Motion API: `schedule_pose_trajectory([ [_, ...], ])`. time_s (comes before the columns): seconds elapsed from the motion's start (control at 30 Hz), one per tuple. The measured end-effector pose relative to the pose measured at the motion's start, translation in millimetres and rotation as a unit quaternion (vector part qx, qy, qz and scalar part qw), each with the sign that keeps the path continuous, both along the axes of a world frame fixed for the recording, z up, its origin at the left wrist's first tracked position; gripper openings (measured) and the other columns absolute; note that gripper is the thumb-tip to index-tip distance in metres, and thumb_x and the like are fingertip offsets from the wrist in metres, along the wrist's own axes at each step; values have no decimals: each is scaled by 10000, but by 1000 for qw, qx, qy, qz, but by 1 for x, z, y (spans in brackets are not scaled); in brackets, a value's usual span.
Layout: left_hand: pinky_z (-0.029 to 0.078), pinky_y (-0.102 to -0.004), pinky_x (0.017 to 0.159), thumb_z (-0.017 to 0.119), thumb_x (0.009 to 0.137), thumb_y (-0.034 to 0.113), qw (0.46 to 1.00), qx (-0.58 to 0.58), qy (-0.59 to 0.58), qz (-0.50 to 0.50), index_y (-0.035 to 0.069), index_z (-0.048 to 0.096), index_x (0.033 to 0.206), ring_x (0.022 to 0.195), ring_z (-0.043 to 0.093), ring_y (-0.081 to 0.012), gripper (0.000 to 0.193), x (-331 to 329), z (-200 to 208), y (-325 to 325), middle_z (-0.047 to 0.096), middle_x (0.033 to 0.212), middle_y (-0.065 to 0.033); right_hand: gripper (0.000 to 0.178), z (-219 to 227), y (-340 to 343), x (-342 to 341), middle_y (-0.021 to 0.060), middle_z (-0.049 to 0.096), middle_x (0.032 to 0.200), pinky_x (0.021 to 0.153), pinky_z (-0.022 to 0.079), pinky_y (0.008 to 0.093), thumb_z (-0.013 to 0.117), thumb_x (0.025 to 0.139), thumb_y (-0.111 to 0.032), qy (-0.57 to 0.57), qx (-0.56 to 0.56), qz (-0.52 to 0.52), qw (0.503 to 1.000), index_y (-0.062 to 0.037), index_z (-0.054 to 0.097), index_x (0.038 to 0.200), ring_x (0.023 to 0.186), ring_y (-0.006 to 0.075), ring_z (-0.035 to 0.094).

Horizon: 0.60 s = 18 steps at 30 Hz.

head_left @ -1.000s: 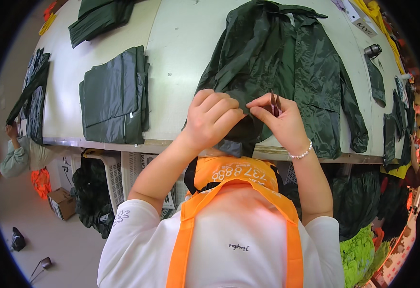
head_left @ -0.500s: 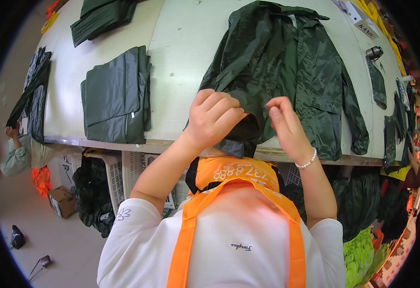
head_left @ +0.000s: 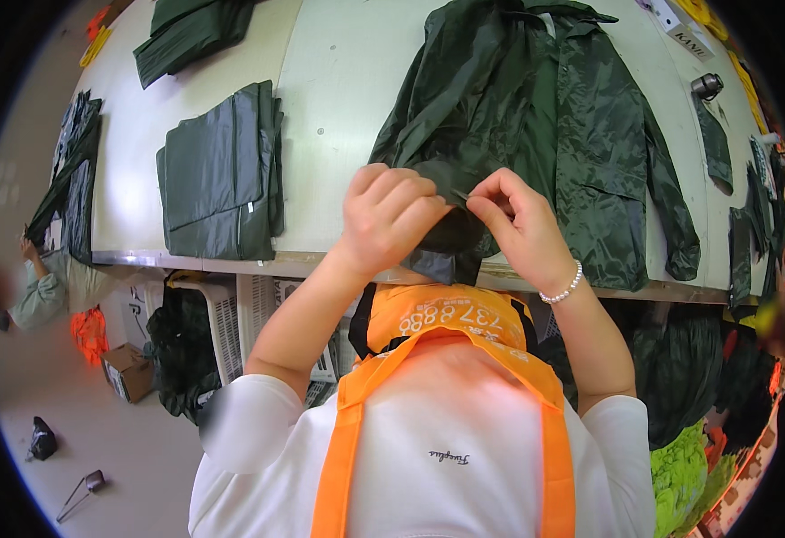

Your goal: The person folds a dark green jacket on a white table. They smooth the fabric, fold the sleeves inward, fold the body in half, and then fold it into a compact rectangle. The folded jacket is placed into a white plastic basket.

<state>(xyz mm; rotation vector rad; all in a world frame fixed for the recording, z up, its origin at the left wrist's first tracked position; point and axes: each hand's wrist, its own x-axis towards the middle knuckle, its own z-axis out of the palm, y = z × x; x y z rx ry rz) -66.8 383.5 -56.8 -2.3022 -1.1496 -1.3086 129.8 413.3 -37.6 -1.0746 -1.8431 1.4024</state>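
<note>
A dark green, shiny jacket point(head_left: 594, 148) lies spread on the table, its collar toward the far side and its hem near the front edge. Fingers curled, my left hand point(head_left: 390, 220) grips a bunched part of the jacket at its lower left. Opposite it, thumb and forefinger of my right hand point(head_left: 518, 224) pinch the edge of the same raised part, near a rounded opening in the cloth. Whether this opening is a cuff or another edge, I cannot tell. The cloth inside my left fist is hidden.
Folded dark green garments point(head_left: 217, 175) lie on the pale table point(head_left: 320, 99) to the left, with another pile point(head_left: 190, 40) farther back. A dark bottle point(head_left: 706, 86) stands at the right. Below the table are white plastic crates point(head_left: 222, 327). Another person point(head_left: 38, 291) is at far left.
My right hand has moved left to the raised cloth and now pinches its edge. My left hand keeps its grip, shifted slightly left.
</note>
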Motion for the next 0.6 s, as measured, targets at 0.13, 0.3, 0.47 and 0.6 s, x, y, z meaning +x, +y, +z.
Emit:
schedule_pose_trajectory([
  [0.13, 441, -316, 672, 755, 594, 7, 982, 27, 17, 187, 115, 588, 722, 728, 595, -208, 237, -50, -9, 4, 631, 773, -14, 193, -19, 12, 34, 4, 578, 771, 586, 426, 206, 642, 869, -178, -21, -46, -71, 996, -20, 571, 955, 642, 56, 486],
  [0.3, 432, -283, 675, 716, 782, 119, 845, -140, -323, 404, 36, 624, 908, 747, 562, -117, 177, -117, -22, -24, 622, 812, -31, 302, -58, 54, 155, 14, 576, 887, 668, 452, 205, 662, 848, -180, -91, -7, -146, 985, -32, 566, 1094, 722, 70, 531],
  [0.47, 383, -223, 580, 622, 868, 395, 684, -418, -439, 406, 46, 625, 779, 624, 504, -76, 360, -34, -121, -97, 564, 649, 1, 315, -103, 122, 355, 43, 624, 993, 798, 445, 221, 667, 855, -172, -109, 21, -349, 931, -28, 597, 1127, 876, 100, 563],
  [0.6, 392, -210, 578, 655, 849, 377, 538, -500, -569, 369, 39, 617, 793, 636, 544, -76, 345, 122, -162, -119, 596, 693, -9, 339, -176, 203, 572, 80, 656, 970, 808, 459, 245, 695, 828, -192, -157, 56, -475, 864, 11, 613, 1087, 878, 133, 595],
])
